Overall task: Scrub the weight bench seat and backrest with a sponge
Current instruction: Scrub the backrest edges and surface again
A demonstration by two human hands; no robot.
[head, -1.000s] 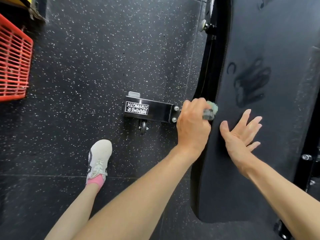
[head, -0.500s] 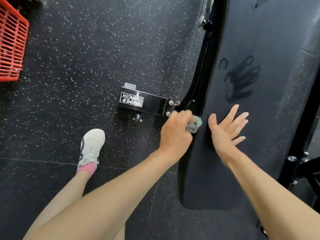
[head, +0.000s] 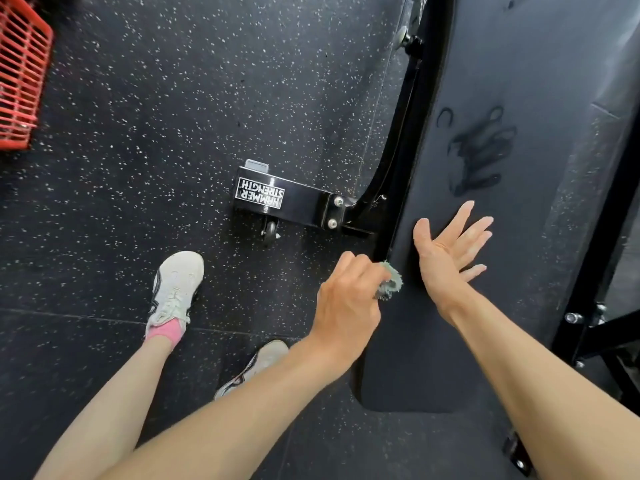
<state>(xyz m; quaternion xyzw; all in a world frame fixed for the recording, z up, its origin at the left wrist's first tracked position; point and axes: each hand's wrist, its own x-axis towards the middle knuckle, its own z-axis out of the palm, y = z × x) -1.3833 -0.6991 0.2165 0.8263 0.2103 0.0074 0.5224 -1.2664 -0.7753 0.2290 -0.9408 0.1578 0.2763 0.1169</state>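
Note:
The black padded bench pad (head: 512, 77) runs up the right side of the view, with a wet handprint mark (head: 479, 155) on it. My left hand (head: 348, 304) grips a small grey-green sponge (head: 389, 280) against the pad's left edge, near its lower end. My right hand (head: 448, 247) lies flat on the pad just right of the sponge, fingers spread and straight.
The bench's black steel foot with a "Hammer Strength" label (head: 259, 197) and a small wheel (head: 270, 232) sticks out left over the speckled rubber floor. A red plastic basket (head: 20, 74) sits far left. My two white shoes (head: 175, 287) stand beside the bench. Black frame tubes (head: 592, 299) flank the right.
My left hand has slid the sponge down along the pad's left edge toward me. My right hand stays flat on the pad and has shifted slightly the same way.

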